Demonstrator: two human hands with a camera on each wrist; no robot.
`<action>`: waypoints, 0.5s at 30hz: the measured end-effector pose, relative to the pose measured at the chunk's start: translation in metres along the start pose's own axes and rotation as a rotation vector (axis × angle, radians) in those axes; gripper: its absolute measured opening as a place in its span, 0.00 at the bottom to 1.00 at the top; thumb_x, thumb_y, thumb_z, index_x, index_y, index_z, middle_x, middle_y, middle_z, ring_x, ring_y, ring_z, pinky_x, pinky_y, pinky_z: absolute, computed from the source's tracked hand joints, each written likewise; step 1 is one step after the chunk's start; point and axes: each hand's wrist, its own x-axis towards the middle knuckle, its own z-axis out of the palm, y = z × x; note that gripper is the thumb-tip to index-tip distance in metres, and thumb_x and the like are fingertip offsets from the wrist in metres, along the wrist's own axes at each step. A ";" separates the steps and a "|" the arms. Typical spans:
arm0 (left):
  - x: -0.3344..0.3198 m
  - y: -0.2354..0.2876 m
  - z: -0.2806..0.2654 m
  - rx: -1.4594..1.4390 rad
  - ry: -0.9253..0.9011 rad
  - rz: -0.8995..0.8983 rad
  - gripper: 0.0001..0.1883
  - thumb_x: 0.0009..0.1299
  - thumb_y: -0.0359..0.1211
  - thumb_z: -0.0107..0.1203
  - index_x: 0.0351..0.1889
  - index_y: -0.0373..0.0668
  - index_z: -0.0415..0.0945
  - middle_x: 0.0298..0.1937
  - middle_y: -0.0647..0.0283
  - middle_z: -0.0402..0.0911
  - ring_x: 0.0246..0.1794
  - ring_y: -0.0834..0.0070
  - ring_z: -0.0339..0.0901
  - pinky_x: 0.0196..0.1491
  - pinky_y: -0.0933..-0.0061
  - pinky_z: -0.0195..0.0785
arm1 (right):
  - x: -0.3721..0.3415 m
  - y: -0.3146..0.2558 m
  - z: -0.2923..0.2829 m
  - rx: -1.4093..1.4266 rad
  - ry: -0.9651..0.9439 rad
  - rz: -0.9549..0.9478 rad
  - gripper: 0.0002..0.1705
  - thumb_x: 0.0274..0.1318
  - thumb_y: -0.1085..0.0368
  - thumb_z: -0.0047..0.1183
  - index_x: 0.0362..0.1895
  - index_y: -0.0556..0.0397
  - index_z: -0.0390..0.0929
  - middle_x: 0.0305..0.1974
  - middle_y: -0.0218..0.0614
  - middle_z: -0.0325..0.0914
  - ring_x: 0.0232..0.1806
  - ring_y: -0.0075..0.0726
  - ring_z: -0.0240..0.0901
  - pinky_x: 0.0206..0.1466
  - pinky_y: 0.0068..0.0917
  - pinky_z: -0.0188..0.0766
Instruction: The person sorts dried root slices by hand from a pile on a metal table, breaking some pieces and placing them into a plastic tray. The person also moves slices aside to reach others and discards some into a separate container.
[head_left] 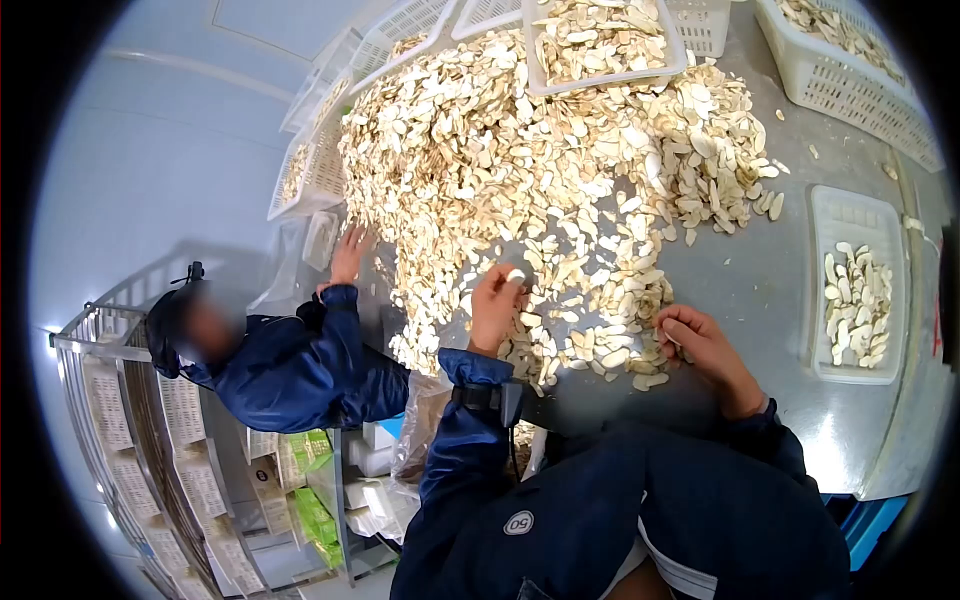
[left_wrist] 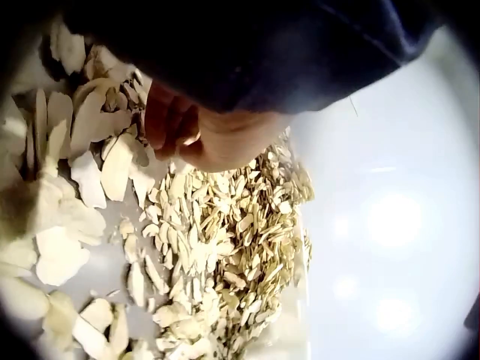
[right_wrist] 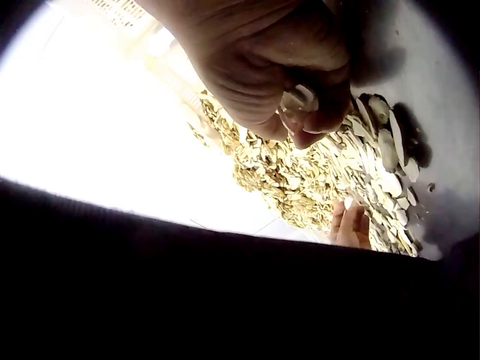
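Note:
A wide heap of pale, cream-coloured slices, which look like dried mushroom, spreads over the grey metal table. My left hand is over the near left part of the spread, pinching a small white slice between thumb and fingers. At the near right edge of the loose slices is my right hand, its fingers curled. In the right wrist view, a pale slice shows between the thumb and fingers of that hand. The left wrist view shows the left hand's fingers bent, partly behind the sleeve.
A white tray with some slices stands at the right. Another filled tray sits on the heap's far side. White perforated baskets line the back and left. Another person reaches into the heap from the left, beside shelves.

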 end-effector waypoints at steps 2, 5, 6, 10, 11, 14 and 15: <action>0.004 0.013 0.007 -0.381 0.086 -0.180 0.06 0.70 0.30 0.57 0.42 0.39 0.76 0.26 0.69 0.75 0.22 0.81 0.71 0.27 0.77 0.67 | -0.001 -0.002 0.001 -0.003 0.005 0.002 0.09 0.71 0.62 0.47 0.46 0.53 0.77 0.31 0.23 0.72 0.29 0.17 0.68 0.29 0.19 0.66; 0.021 0.009 0.012 -0.340 0.040 -0.181 0.10 0.68 0.33 0.60 0.39 0.41 0.70 0.25 0.70 0.70 0.22 0.81 0.67 0.27 0.76 0.64 | 0.000 0.000 -0.001 -0.009 -0.006 -0.008 0.09 0.71 0.62 0.47 0.46 0.53 0.77 0.31 0.23 0.72 0.29 0.17 0.68 0.29 0.19 0.66; 0.027 0.002 0.015 -0.122 0.004 -0.106 0.11 0.68 0.34 0.61 0.39 0.42 0.69 0.26 0.69 0.70 0.23 0.80 0.67 0.28 0.74 0.64 | 0.000 0.000 -0.001 -0.012 -0.009 -0.009 0.09 0.71 0.62 0.47 0.46 0.53 0.77 0.31 0.23 0.72 0.30 0.17 0.68 0.29 0.19 0.66; 0.020 0.019 0.036 0.543 0.047 0.159 0.13 0.65 0.35 0.65 0.30 0.40 0.70 0.24 0.69 0.75 0.21 0.81 0.69 0.26 0.75 0.61 | -0.001 0.001 -0.002 -0.009 -0.011 -0.004 0.09 0.72 0.62 0.47 0.46 0.52 0.77 0.32 0.23 0.72 0.30 0.17 0.68 0.29 0.19 0.66; 0.026 0.006 0.033 0.636 0.061 0.210 0.14 0.65 0.35 0.65 0.28 0.40 0.70 0.23 0.69 0.76 0.21 0.81 0.70 0.25 0.76 0.61 | -0.001 0.001 -0.003 -0.005 -0.010 -0.003 0.09 0.72 0.62 0.47 0.46 0.52 0.77 0.32 0.23 0.72 0.30 0.17 0.68 0.30 0.18 0.66; 0.022 -0.007 0.013 0.518 -0.019 0.138 0.13 0.64 0.31 0.63 0.23 0.39 0.69 0.17 0.66 0.74 0.17 0.81 0.70 0.22 0.73 0.60 | 0.001 0.004 -0.005 0.018 -0.022 -0.003 0.09 0.71 0.62 0.47 0.46 0.52 0.77 0.32 0.23 0.72 0.30 0.17 0.68 0.30 0.18 0.66; 0.016 -0.002 0.007 0.467 -0.056 0.052 0.13 0.64 0.31 0.63 0.23 0.39 0.69 0.17 0.66 0.74 0.17 0.81 0.70 0.22 0.73 0.60 | 0.002 0.005 -0.004 0.017 -0.013 0.006 0.09 0.71 0.62 0.47 0.46 0.52 0.77 0.32 0.23 0.72 0.30 0.17 0.68 0.30 0.18 0.66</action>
